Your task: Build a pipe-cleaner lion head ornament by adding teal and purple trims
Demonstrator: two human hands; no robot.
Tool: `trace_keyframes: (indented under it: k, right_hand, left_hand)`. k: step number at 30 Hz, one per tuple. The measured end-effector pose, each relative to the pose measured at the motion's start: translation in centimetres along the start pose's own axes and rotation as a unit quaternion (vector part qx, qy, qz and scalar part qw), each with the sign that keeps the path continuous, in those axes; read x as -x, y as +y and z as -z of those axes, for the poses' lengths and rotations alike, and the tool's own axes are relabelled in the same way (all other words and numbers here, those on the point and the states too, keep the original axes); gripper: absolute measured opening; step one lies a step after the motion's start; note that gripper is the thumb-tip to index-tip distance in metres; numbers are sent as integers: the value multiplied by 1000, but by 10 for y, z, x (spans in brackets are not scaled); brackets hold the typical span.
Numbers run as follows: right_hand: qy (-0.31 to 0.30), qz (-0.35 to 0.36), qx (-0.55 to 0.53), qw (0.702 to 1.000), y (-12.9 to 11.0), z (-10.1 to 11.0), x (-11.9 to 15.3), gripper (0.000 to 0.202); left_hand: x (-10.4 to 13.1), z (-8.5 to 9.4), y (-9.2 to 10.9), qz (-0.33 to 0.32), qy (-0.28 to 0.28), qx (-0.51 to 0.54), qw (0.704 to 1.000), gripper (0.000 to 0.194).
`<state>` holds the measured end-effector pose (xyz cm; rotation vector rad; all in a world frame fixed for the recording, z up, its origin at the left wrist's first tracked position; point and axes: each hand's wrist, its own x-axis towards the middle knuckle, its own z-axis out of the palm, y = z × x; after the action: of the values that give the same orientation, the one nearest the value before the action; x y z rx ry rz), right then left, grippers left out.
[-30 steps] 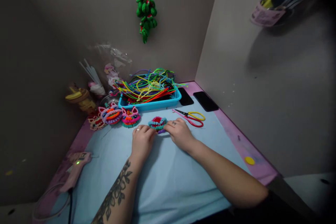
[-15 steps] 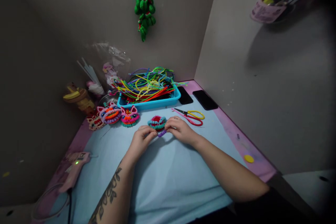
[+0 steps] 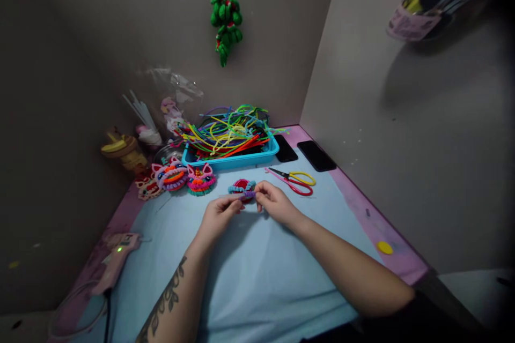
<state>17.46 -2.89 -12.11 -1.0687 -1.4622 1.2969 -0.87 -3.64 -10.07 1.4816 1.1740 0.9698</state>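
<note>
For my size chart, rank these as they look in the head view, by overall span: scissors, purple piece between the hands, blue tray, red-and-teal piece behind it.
1. Blue tray
2. Scissors
3. Red-and-teal piece, partly hidden
4. Purple piece

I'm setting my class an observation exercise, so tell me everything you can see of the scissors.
The scissors lie flat on the light blue cloth, just beyond the right hand, and no hand holds them. The short, dark, metallic-looking blades point left and away from the person. The two handle loops, one yellow and one red, look like plastic. A thin pink strip lies close alongside the blades; whether it touches them is unclear.
</note>
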Motion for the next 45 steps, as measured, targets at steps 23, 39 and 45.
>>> trace_keyframes:
  k: [23,39,45]
  right_hand:
    - [138,232,476,837,-4,1,9,13]
    - [1,292,500,816,2,14,-2,25]
    - [-34,283,365,886,3,19,-4,17]
  left_hand:
    - [2,-9,-12,-75,78,-244,964,23]
    - [-2,9,-15,-218,89,-443,865,24]
    - [-5,14,-14,-208,108,-380,895,19]
